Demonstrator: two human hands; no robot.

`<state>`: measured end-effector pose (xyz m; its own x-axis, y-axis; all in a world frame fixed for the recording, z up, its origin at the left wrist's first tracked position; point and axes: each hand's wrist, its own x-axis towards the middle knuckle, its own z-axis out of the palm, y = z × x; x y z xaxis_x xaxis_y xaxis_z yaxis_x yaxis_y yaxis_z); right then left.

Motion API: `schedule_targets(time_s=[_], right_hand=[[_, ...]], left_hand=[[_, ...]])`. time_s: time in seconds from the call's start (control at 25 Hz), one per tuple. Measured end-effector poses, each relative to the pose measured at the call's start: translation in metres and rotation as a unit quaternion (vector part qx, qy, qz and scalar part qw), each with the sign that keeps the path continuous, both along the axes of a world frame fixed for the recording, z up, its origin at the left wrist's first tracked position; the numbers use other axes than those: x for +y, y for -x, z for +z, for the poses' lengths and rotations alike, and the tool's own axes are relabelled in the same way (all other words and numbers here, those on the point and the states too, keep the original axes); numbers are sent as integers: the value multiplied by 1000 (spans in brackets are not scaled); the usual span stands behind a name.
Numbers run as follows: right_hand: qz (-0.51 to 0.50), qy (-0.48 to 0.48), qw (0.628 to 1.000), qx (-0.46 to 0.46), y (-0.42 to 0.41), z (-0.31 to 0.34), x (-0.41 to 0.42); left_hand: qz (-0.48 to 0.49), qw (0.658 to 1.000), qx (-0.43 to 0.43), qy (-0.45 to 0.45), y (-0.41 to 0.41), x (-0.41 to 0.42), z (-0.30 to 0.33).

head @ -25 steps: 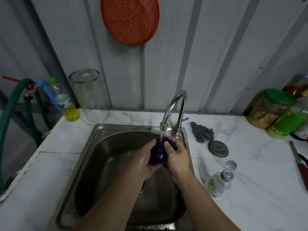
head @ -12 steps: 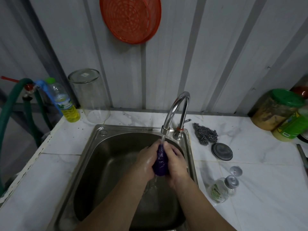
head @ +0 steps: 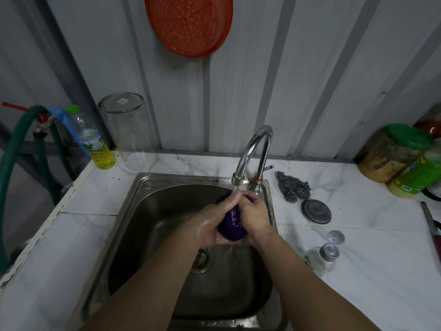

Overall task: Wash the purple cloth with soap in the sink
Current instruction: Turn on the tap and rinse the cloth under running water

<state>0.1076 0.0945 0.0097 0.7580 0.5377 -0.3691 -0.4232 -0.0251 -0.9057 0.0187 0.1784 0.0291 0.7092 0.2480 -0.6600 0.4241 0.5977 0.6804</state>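
The purple cloth is bunched into a wet ball between both my hands, over the steel sink. My left hand cups it from the left and below. From the right, my right hand presses against it. Water runs from the chrome tap onto my fingertips and the top of the cloth. A small clear soap bottle lies on its side on the counter to the right of the sink, its silver cap loose beside it.
A steel-wool scourer and a round metal lid lie right of the tap. Jars with green lids stand at the far right. An upturned glass jar and a bottle of yellow liquid stand back left, beside a green hose.
My hands have shifted around the cloth under the running water, rolling it so that more of the purple ball now shows low between my palms.
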Motion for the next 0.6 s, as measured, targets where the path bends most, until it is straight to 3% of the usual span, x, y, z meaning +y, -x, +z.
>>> schedule_targets(time_s=[0.28,0.48,0.6], right_hand=[[105,-38,993,-44,-6,4,-8],[115,-64,991,-38,1,9,-1],[89,34,990,-103,2,9,9]], left_hand=[[-146,984,5,-104,14,-2,7],[-125,954,75,-264,6,-15,-2],[-141,909,137,-368,-2,-21,-7]])
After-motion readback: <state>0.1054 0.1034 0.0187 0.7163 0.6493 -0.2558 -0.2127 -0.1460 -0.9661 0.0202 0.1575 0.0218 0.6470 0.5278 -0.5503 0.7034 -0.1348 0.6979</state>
